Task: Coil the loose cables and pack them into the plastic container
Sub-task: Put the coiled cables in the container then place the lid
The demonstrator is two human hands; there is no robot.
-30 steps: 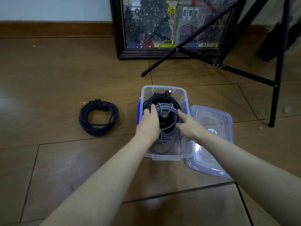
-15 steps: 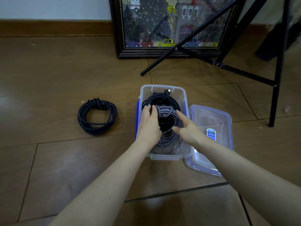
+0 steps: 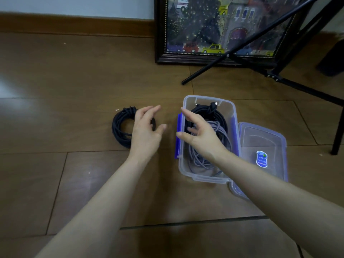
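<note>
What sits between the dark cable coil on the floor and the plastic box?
In the head view, only the open left hand, over bare wooden floor between the dark coil and the plastic container.

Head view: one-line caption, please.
Both open hands, left and right, reach toward the coiled black cable beside the container.

Floor (image 3: 74, 81): coil (image 3: 121, 127), container (image 3: 208, 178), lid (image 3: 275, 135), picture (image 3: 223, 25)

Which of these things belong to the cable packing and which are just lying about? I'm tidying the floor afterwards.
Belong to the job:
- coiled black cable on the floor
- plastic container
- black coil and grey coil inside it
- lid

Just lying about:
- framed picture
- black stand legs
</note>
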